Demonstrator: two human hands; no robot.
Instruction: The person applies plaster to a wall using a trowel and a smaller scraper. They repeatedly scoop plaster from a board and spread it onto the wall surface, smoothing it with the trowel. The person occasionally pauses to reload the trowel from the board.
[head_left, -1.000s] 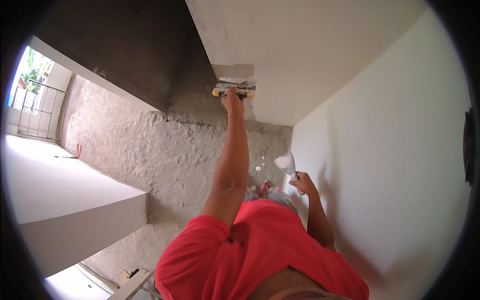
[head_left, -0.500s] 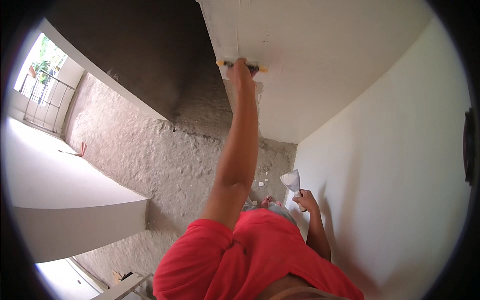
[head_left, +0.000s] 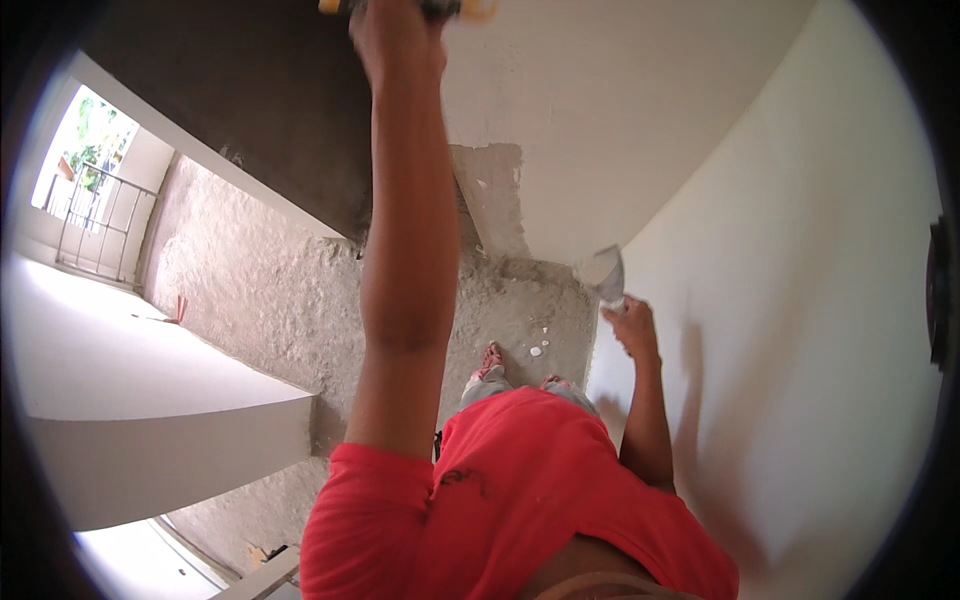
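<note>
My left hand (head_left: 398, 42) is raised to the top edge of the view, shut on a wide filling blade (head_left: 476, 10) with a yellow-and-black handle, partly out of frame and blurred. It reaches over the pale plastered wall (head_left: 610, 90), where a rough grey unfinished patch (head_left: 485, 180) shows. My right hand (head_left: 630, 325), lower at the right, grips a smaller putty knife (head_left: 602, 272) by its handle, pale material on its blade, close to the white side wall (head_left: 800, 330).
Below are rough concrete floor (head_left: 260, 300) with small white blobs and my feet (head_left: 490, 355). At left are a white ledge (head_left: 150, 450), a metal railing (head_left: 105, 220) and a bright opening. A dark recessed surface (head_left: 230, 90) fills the upper left.
My left hand and its blade have moved up to the top edge, uncovering the grey patch. My right hand, still holding the putty knife, dipped and then rose higher.
</note>
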